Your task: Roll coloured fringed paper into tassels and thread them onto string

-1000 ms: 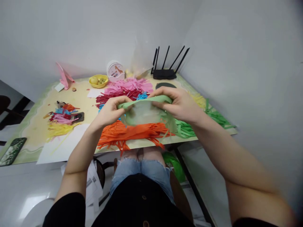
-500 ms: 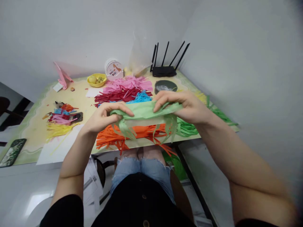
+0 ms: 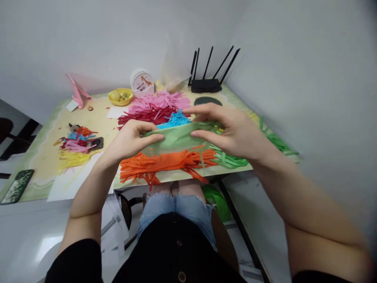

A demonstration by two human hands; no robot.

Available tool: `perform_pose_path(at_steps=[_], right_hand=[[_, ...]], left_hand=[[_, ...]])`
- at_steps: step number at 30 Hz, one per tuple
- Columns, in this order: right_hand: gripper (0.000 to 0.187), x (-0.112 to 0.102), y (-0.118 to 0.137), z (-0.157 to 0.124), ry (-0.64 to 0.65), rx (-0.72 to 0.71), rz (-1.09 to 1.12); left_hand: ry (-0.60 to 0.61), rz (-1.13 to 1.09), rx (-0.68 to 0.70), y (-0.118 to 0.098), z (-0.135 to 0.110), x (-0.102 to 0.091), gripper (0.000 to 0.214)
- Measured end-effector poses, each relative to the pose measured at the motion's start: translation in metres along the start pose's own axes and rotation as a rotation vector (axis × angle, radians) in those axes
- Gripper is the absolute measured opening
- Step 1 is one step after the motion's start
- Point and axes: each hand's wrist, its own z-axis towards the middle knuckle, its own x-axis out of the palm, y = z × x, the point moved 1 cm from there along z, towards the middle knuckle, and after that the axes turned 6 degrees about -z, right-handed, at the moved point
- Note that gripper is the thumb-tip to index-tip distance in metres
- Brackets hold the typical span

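Between my two hands a light green sheet of fringed tissue paper [image 3: 178,137] is stretched above the table. My left hand [image 3: 132,137] pinches its left end, thumb in front and fingers behind. My right hand [image 3: 228,127] grips the right part with the thumb in front, its index finger reaching out over the top. Below the sheet lies a bundle of orange paper strips [image 3: 167,163]. Just beyond it are blue strips [image 3: 178,118], dark red strips [image 3: 147,116] and pink strips [image 3: 161,101]. Green strips [image 3: 229,159] lie under my right hand.
A black router [image 3: 206,85] with antennas, a dark bowl [image 3: 207,101], a yellow fruit bowl [image 3: 113,102] and a white container [image 3: 142,83] stand at the back. On the left are small coloured tassels [image 3: 78,145], white paper [image 3: 69,184] and a phone [image 3: 17,186]. A wall rises on the right.
The green sheet has turned so its flat face shows and its strips no longer hang in front. My thumbs have come forward onto it, and the right index finger has lifted.
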Motion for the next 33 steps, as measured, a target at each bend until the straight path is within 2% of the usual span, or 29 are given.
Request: perform_pose_path(at_steps=[2, 5, 7, 12, 17, 20, 28, 33], right_hand=[[0.039, -0.003, -0.001, 0.002, 0.025, 0.032, -0.033], [0.022, -0.002, -0.004, 0.005, 0.094, 0.067, -0.042], [0.021, 0.000, -0.004, 0.005, 0.112, 0.085, -0.016], [0.019, 0.001, 0.001, 0.002, 0.113, 0.158, 0.025], [0.018, -0.004, 0.001, 0.003, 0.071, 0.159, -0.004], [0.014, -0.005, 0.003, 0.003, 0.043, 0.156, -0.006], [0.022, -0.005, 0.006, -0.003, 0.060, 0.175, 0.087], [0.026, -0.003, 0.008, -0.004, 0.043, 0.149, 0.088]], left_hand=[[-0.013, 0.026, 0.019, -0.001, 0.000, -0.003, 0.030], [-0.039, 0.001, 0.037, -0.001, -0.001, -0.004, 0.025], [-0.053, 0.004, 0.043, -0.001, -0.002, -0.002, 0.024], [-0.118, 0.081, 0.106, -0.007, -0.005, 0.000, 0.019], [-0.047, 0.138, 0.075, -0.014, -0.005, -0.002, 0.026], [-0.063, 0.104, 0.084, -0.013, -0.005, -0.002, 0.022], [-0.153, 0.085, 0.109, -0.012, -0.011, 0.005, 0.012], [-0.126, 0.071, 0.087, -0.011, -0.011, 0.006, 0.013]])
